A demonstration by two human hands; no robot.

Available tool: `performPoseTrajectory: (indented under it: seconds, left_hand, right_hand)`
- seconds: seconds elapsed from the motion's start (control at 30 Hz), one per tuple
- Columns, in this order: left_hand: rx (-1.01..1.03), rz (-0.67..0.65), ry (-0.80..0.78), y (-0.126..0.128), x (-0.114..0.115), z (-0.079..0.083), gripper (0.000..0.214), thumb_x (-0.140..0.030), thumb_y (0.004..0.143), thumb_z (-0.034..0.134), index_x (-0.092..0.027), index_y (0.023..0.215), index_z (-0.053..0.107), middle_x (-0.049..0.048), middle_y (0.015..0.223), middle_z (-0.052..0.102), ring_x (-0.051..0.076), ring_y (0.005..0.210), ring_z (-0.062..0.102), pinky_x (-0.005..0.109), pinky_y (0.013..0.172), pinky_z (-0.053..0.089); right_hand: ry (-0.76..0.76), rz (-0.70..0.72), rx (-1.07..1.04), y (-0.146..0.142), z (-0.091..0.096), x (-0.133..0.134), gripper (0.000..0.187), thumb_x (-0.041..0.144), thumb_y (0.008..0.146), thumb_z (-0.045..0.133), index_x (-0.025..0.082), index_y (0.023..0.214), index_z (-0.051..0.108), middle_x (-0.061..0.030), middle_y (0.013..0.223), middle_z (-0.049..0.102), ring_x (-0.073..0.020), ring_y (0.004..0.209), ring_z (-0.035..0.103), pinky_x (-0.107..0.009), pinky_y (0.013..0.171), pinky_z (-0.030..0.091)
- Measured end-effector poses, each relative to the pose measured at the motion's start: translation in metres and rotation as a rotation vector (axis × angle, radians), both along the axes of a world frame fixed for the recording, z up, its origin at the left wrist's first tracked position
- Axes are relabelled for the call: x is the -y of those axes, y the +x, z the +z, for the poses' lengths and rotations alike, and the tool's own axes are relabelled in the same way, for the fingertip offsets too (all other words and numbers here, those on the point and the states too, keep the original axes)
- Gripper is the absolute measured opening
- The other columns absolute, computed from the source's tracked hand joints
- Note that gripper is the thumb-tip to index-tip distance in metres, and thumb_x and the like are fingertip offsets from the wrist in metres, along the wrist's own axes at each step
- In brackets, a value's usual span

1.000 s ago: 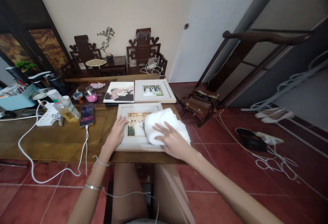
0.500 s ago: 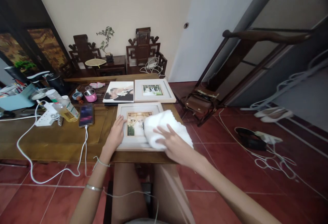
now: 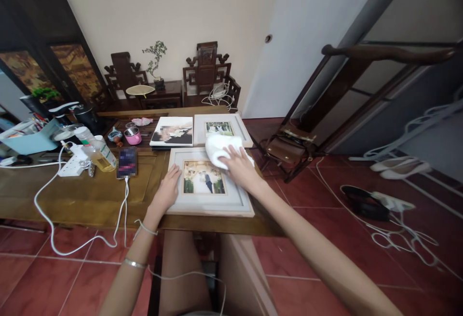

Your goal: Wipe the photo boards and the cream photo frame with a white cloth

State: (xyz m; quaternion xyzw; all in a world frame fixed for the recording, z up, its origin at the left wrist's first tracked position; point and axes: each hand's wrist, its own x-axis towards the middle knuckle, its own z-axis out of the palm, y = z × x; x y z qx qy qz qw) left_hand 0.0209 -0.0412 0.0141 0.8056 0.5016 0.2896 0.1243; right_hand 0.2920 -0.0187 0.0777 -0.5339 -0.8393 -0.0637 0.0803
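Observation:
A picture frame (image 3: 238,202) with a pale border lies flat near the table's front edge, a photo of two people in its middle. My left hand (image 3: 169,186) rests on the left side of this frame, fingers stretched out over its border. In my right hand (image 3: 237,165) is a white cloth (image 3: 219,148), pressed on the frame's upper right corner. The cloth also covers part of a second picture frame (image 3: 240,122) behind. Left of that one lies a stack topped by a photo panel (image 3: 173,131).
Left on the wooden table (image 3: 144,210) are a charging phone (image 3: 126,162), a bottle (image 3: 104,154), a power strip (image 3: 74,164), a pink cup (image 3: 132,136) and a blue box (image 3: 39,140). A wooden chair (image 3: 325,99) with a brown bag (image 3: 287,149) stands to the right.
My right hand has moved the cloth up and away from me, from the frame's right side to its top right corner, uncovering the photo. My left hand stays on the left side.

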Motion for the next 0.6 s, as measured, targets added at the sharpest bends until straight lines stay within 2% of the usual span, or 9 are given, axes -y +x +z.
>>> performPoseTrajectory:
  seconds: [0.1, 0.17, 0.3, 0.47, 0.53, 0.6]
  left_hand:
    - [0.024, 0.021, 0.005, 0.001, 0.001, 0.000, 0.054, 0.002, 0.078, 0.035, -0.013, 0.127, 0.052, 0.0154, 0.143, 0.042, 0.024, 0.139, 0.029, 0.051, 0.113, 0.029]
    - [0.038, 0.031, 0.017, 0.001, 0.001, -0.001, 0.054, 0.002, 0.078, 0.035, -0.014, 0.126, 0.052, 0.0146, 0.145, 0.040, 0.024, 0.140, 0.028, 0.051, 0.114, 0.028]
    - [0.051, 0.046, 0.021, 0.002, -0.001, -0.004, 0.053, 0.002, 0.078, 0.035, -0.015, 0.126, 0.052, 0.0136, 0.145, 0.039, 0.024, 0.139, 0.029, 0.050, 0.114, 0.028]
    - [0.016, 0.059, 0.024, 0.003, -0.002, -0.005, 0.055, 0.003, 0.079, 0.035, -0.013, 0.130, 0.048, 0.0146, 0.146, 0.039, 0.023, 0.140, 0.027, 0.050, 0.114, 0.028]
    - [-0.014, 0.058, 0.007, 0.004, -0.001, -0.003, 0.055, 0.003, 0.079, 0.035, -0.013, 0.130, 0.048, 0.0152, 0.146, 0.039, 0.023, 0.140, 0.026, 0.051, 0.114, 0.028]
    - [-0.045, 0.056, -0.013, 0.004, -0.001, -0.001, 0.054, 0.004, 0.079, 0.034, -0.012, 0.128, 0.049, 0.0156, 0.145, 0.040, 0.023, 0.141, 0.026, 0.052, 0.113, 0.028]
  right_hand:
    - [0.015, 0.063, 0.050, -0.005, -0.004, -0.016, 0.047, 0.005, 0.076, 0.052, 0.015, 0.121, 0.060, -0.0189, 0.132, 0.052, -0.0319, 0.133, 0.033, -0.053, 0.109, 0.017]
    - [0.011, 0.118, 0.064, -0.006, -0.007, -0.008, 0.046, 0.006, 0.076, 0.052, 0.014, 0.120, 0.061, -0.0199, 0.125, 0.055, -0.0316, 0.130, 0.037, -0.053, 0.109, 0.017]
    - [-0.068, 0.194, 0.020, 0.000, -0.004, 0.044, 0.048, 0.004, 0.071, 0.051, 0.012, 0.117, 0.063, -0.0196, 0.118, 0.059, -0.0300, 0.125, 0.042, -0.048, 0.111, 0.021]
    - [-0.266, 0.279, -0.072, 0.004, 0.021, 0.121, 0.055, -0.002, 0.061, 0.045, 0.015, 0.108, 0.067, -0.0155, 0.115, 0.062, -0.0266, 0.122, 0.048, -0.043, 0.108, 0.031]
    - [-0.307, 0.276, -0.098, 0.004, 0.025, 0.132, 0.057, -0.002, 0.060, 0.044, 0.016, 0.109, 0.067, -0.0155, 0.119, 0.060, -0.0268, 0.121, 0.049, -0.043, 0.107, 0.034]
    - [-0.293, 0.231, -0.114, 0.003, 0.020, 0.124, 0.059, -0.002, 0.061, 0.044, 0.017, 0.113, 0.065, -0.0151, 0.127, 0.056, -0.0273, 0.123, 0.048, -0.044, 0.104, 0.037]
